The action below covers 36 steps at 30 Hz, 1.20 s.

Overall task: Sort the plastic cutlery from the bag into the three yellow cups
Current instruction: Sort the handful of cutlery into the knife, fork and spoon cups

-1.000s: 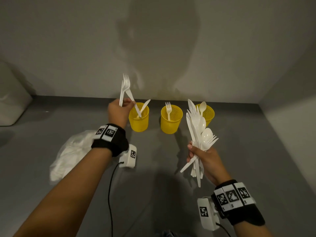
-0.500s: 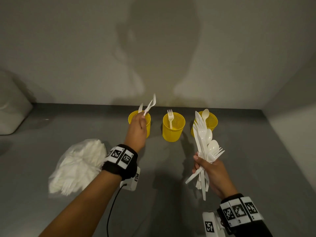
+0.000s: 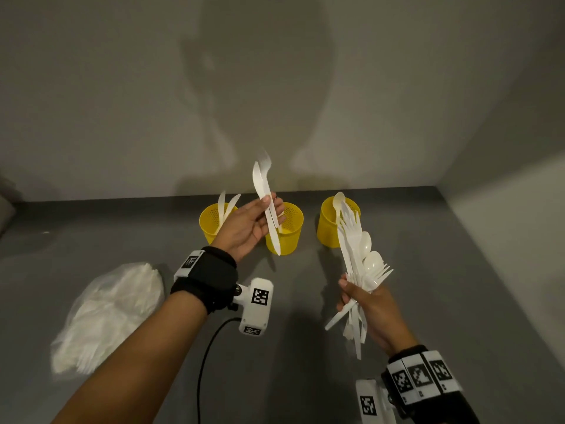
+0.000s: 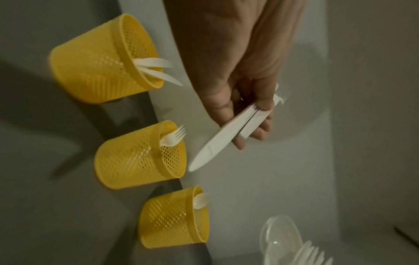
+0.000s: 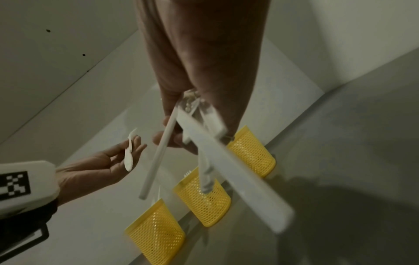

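Three yellow mesh cups stand in a row by the back wall. The left cup (image 3: 211, 224) (image 4: 99, 62) holds two knives, the middle cup (image 3: 289, 237) (image 4: 136, 157) a fork, the right cup (image 3: 327, 228) (image 4: 172, 217) a spoon. My left hand (image 3: 269, 209) is palm up in front of the middle cup. It pinches a white knife (image 3: 264, 194) (image 4: 215, 143) and a fork (image 3: 266, 160) together. To the right, my right hand (image 3: 351, 292) grips a bundle of mixed cutlery (image 3: 360, 255) (image 5: 204, 136) that fans upward in front of the right cup.
A clear plastic bag (image 3: 113, 310) with more white cutlery lies on the grey table (image 3: 305, 347) at the left. The grey wall rises right behind the cups, and a side wall closes the right. A black cable (image 3: 208, 350) hangs from my left wrist camera.
My left hand has moved right from the left cup to the middle cup and turned palm up, still holding cutlery. The left cup now shows two knives. My right hand has barely moved.
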{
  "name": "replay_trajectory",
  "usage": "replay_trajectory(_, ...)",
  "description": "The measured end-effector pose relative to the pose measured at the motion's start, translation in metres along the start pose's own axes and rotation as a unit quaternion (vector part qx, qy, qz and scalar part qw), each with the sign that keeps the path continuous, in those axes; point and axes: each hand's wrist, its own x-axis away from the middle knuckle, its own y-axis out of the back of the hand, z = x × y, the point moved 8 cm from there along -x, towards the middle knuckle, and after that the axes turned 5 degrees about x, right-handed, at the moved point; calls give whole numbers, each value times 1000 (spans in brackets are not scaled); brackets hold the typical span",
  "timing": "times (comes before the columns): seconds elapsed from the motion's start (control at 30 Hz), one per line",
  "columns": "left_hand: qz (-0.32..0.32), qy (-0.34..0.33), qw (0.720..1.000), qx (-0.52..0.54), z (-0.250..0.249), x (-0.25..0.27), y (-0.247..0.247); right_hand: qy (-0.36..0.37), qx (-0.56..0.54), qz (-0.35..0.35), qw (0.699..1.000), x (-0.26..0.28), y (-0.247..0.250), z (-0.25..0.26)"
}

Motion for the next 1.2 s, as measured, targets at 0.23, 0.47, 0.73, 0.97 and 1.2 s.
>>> replay_trajectory(0.23,-104,-131,966,-196,-35,-6,29,4,11,-8,1000,-3,8,0)
replay_trajectory(0.47,-186,-255,868,-382,-101,-13,66,1,3,2,1000,-6,1,-7)
replay_trajectory(0.73,-172,-148,780,-583,-85,-38,96,-3,4,-2,1000,-11,0,-12)
replay_trajectory(0.97,-145,-247,750,-596,-95,-35,38,0,-3,-9,1000,-9,-1,-13)
replay_trajectory(1.2,-85,-118,747,-649,-11,-61,13,11,-31,-2,999,-1,-6,-5)
